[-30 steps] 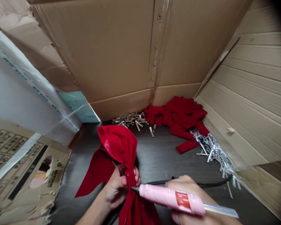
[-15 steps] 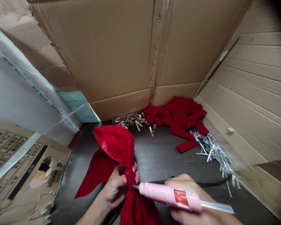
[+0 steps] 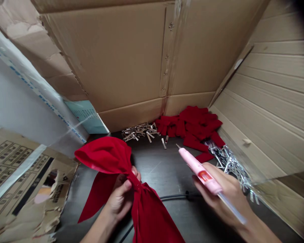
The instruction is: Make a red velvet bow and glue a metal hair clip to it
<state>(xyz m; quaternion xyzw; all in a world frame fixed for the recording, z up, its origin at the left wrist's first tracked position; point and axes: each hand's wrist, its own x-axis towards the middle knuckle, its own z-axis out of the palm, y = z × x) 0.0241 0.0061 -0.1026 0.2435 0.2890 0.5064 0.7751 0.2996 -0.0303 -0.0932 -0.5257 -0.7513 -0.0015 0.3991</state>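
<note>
A large red fabric bow (image 3: pixel 108 153) is pinched at its gathered middle by my left hand (image 3: pixel 121 194), thumb in front and fingers behind. One loop points up and left, a pointed tail hangs below it, and the other half spreads toward the bottom edge. My right hand (image 3: pixel 220 190) grips a pink hot glue gun (image 3: pixel 197 168), its metal nozzle aimed up and left, apart from the bow. A clear glue stick (image 3: pixel 231 207) sticks out of the gun's rear.
Metal hair clips (image 3: pixel 139 131) lie in a heap along the back, beside piled red fabric strips (image 3: pixel 199 123). Silvery twist-tie-like strips (image 3: pixel 228 162) lie at right. A black cable (image 3: pixel 172 197) crosses the dark tabletop (image 3: pixel 154 165). Cardboard walls (image 3: pixel 111 60) stand around.
My right hand has lifted the glue gun off the bow's middle, up and to the right. My left hand has tilted the bow leftward.
</note>
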